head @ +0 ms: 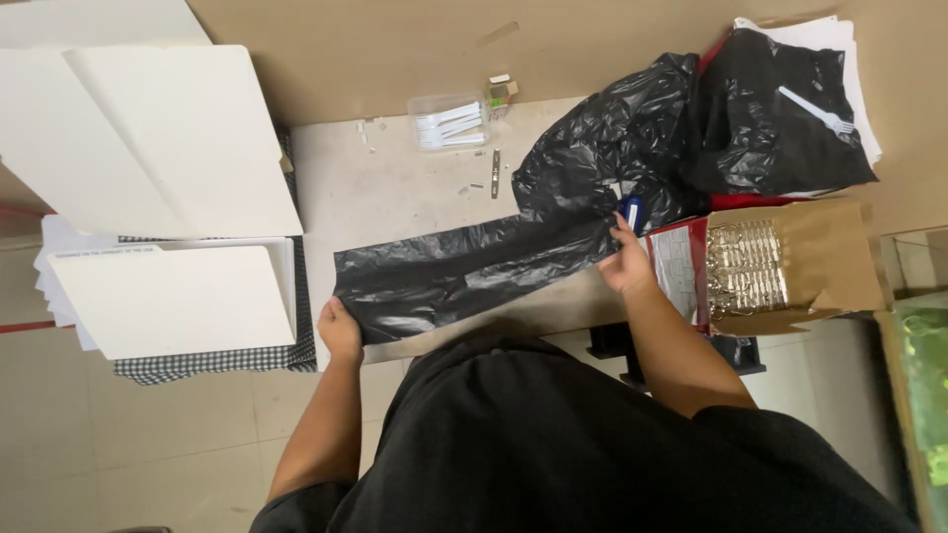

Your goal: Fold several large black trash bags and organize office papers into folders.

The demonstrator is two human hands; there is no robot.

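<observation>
- The tabletop point(395, 188) is pale and scuffed, with brown board behind it and a person in a black top standing at its near edge.
- A black plastic bag point(464, 276) lies flattened and stretched across the near part of the tabletop, running from the left hand up toward the right hand.
- White folder-shaped cards point(168, 138) lie in overlapping stacks to the left, over a checked cloth point(212, 360).
- A heap of crumpled black bags point(612, 148) sits at the far right of the tabletop, with another black bag point(770, 118) beside it, lying on white sheets.
- An open cardboard box point(829, 262) at the right holds rows of shiny metal pieces point(746, 266).
- The left hand point(340, 331) is closed on the near left corner of the flat bag, pinching it at the tabletop edge.
- The right hand point(624, 262) grips the bag's other end, fingers curled around the plastic, just beside the box.
- A small clear tray point(449, 121) of white pieces stands at the far edge.
- A small blue object point(632, 210) sits just above the right fingers; what it is cannot be told.
</observation>
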